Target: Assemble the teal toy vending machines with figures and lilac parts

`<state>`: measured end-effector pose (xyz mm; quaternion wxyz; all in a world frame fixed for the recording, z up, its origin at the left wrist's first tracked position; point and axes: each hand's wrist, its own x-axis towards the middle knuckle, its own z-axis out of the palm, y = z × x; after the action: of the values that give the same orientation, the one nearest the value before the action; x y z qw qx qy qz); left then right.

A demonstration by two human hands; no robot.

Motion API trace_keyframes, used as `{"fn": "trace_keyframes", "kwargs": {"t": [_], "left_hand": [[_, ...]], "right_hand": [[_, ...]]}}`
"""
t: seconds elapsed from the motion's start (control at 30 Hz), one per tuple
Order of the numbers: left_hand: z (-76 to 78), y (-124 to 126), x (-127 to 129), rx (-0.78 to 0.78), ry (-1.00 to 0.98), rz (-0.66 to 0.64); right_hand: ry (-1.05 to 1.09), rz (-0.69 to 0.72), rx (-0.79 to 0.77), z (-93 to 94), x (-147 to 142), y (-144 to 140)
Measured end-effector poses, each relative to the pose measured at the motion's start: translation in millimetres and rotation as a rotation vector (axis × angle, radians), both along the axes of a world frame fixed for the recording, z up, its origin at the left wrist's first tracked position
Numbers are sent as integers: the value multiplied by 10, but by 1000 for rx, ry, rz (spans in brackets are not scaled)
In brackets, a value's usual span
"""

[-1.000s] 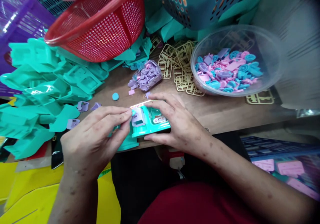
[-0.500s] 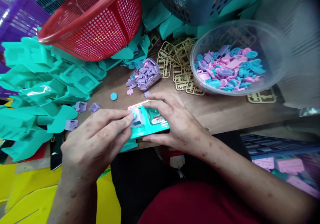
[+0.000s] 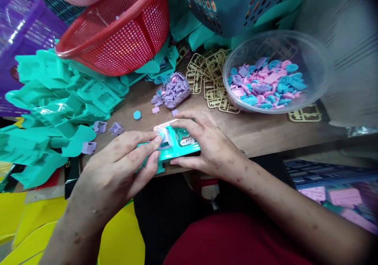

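Your right hand (image 3: pixel 209 147) has its grip closed round the teal toy housing (image 3: pixel 177 145) at the surface's (image 3: pixel 260 127) near edge while your left hand's (image 3: pixel 118 166) fingertips pinch-press a lilac insert (image 3: pixel 165 138) in, seemingly mid-seating, needing firm, square pressure.

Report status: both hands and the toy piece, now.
Left hand and right hand both grip the teal plastic toy body at the wooden table edge. Left fingers press a lilac insert. Nothing blocks them.
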<state>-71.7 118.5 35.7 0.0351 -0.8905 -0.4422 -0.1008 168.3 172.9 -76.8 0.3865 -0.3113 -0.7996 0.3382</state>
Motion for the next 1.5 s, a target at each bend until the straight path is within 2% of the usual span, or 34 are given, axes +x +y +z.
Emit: {"fn": "trace_keyframes", "kwargs": {"t": [0.17, 0.3, 0.57, 0.7, 0.9, 1.07, 1.17, 1.5], "left_hand": [[40, -12, 160, 0, 110, 1], [34, -19, 246, 34, 99, 5], [-30, -127, 321, 8, 32, 154], [-49, -153, 360, -27, 40, 183], [-4, -90, 273, -77, -20, 150], [125, 83, 50, -241, -129, 53], [153, 174, -54, -289, -170, 14], [-21, 188, 22, -65, -186, 175]], "right_hand": [[30, 1, 26, -15, -6, -14], [29, 1, 3, -1, 0, -20], [27, -12, 24, 23, 4, -29], [19, -10, 40, 18, 2, -28], [1, -18, 60, 7, -10, -13], [-6, -18, 93, 9, -10, 3], [5, -15, 93, -10, -14, 8], [35, -19, 91, -57, -23, 10]]}}
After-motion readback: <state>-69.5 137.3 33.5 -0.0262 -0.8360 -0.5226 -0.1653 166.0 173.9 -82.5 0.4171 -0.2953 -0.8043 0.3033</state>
